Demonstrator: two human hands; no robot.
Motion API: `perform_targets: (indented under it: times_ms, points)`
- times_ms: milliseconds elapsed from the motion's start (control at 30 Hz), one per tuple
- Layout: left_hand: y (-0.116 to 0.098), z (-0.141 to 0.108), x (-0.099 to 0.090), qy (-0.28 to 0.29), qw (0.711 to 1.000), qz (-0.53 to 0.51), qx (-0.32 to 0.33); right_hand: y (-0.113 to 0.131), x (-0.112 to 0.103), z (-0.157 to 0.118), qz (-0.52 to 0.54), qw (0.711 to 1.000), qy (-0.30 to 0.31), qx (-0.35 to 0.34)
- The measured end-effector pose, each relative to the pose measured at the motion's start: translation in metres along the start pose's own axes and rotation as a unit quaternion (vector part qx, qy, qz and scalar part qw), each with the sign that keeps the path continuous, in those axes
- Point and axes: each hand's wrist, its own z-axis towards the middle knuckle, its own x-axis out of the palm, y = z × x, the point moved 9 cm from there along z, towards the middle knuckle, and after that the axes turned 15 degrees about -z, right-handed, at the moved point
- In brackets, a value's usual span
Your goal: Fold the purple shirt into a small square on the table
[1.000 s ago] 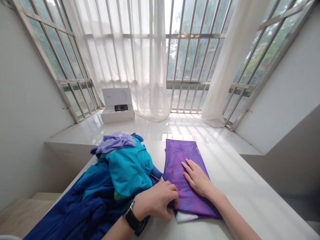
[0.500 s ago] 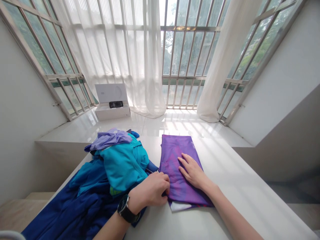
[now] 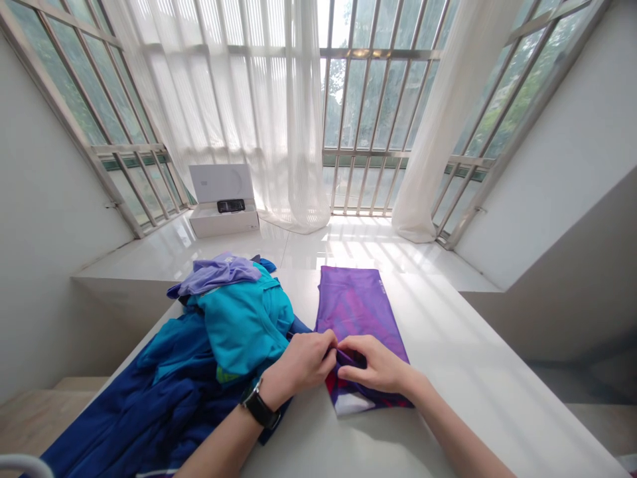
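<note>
A folded purple cloth [image 3: 355, 299] lies on the white table, its near end lifted a little and showing red and white parts. My left hand [image 3: 311, 358], with a black watch on the wrist, pinches the cloth's left edge near that end. Beside it, my right hand [image 3: 375, 365] rests at the cloth's near part with thumb and fingers apart around a raised fold; its fingertips come close to my left fingers. Left of the cloth is a heap of clothes: a teal garment [image 3: 243, 325], a lilac one [image 3: 219, 273] and dark blue ones [image 3: 164, 411].
An open white box [image 3: 223, 222] with a black device in it stands on the window ledge [image 3: 293, 252] at the back left. Sheer curtains [image 3: 269, 119] hang before the barred windows. The white table [image 3: 472, 385] extends to the right of the cloth.
My right hand has moved from lying flat on the cloth toward my left hand at the near left edge. The cloth's near end has been raised into a fold.
</note>
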Motion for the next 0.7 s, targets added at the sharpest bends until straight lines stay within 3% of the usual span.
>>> perform_targets:
  times_ms: [267,367,700]
  points:
    - [-0.01,-0.01,-0.007,0.09,0.985,-0.136,0.063,-0.006,0.007,0.002,0.023,1.0,-0.005,-0.008]
    - [-0.01,-0.013,-0.008,0.115,0.98,-0.14,0.076,-0.009,0.006,0.002,0.029,1.0,-0.005,0.0]
    - [-0.01,-0.01,-0.012,0.096,0.988,-0.089,0.077,-0.01,0.008,0.003,0.044,0.999,0.011,0.002]
